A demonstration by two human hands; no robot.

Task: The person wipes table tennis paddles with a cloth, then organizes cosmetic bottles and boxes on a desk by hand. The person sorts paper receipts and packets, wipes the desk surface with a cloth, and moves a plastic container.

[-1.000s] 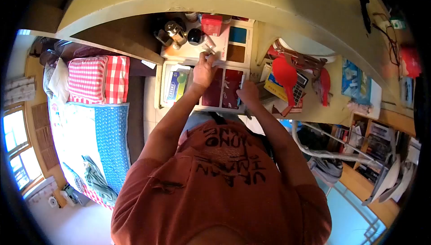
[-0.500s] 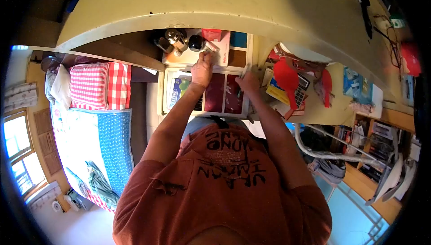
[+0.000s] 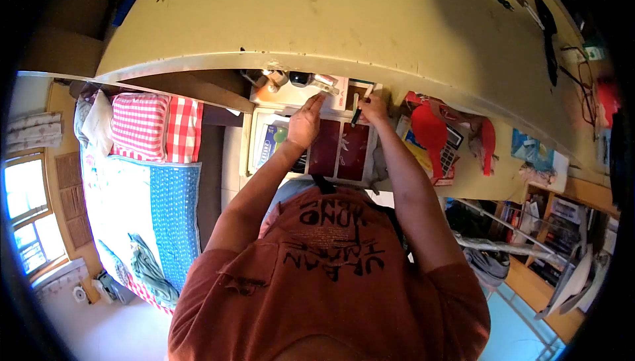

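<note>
My left hand (image 3: pixel 305 125) lies over the pulled-out drawer (image 3: pixel 246 156), fingers stretched out and nothing visible in them. Its fingertips are close to a small pale bottle or tube (image 3: pixel 325 84) on a white box (image 3: pixel 340 91) deeper in the drawer. A slim dark pen-like stick (image 3: pixel 357 117) pokes out of my right hand (image 3: pixel 374 109), whose fingers are closed at the drawer's right side. Two dark red compartments (image 3: pixel 324 147) lie between my forearms. Left of them is a blue and white packet (image 3: pixel 266 146) with a green round thing (image 3: pixel 280 135).
The yellowish desktop (image 3: pixel 297 20) overhangs the drawer's back. To the right are a red cloth item (image 3: pixel 430 129) and a calculator (image 3: pixel 448 159). A bed (image 3: pixel 173 195) stands at left. A bookshelf (image 3: pixel 555 228) is at lower right.
My right hand has moved further back, and the dark stick now shows in it. The left hand's fingers are straighter. The desktop edge now covers more of the things at the drawer's back.
</note>
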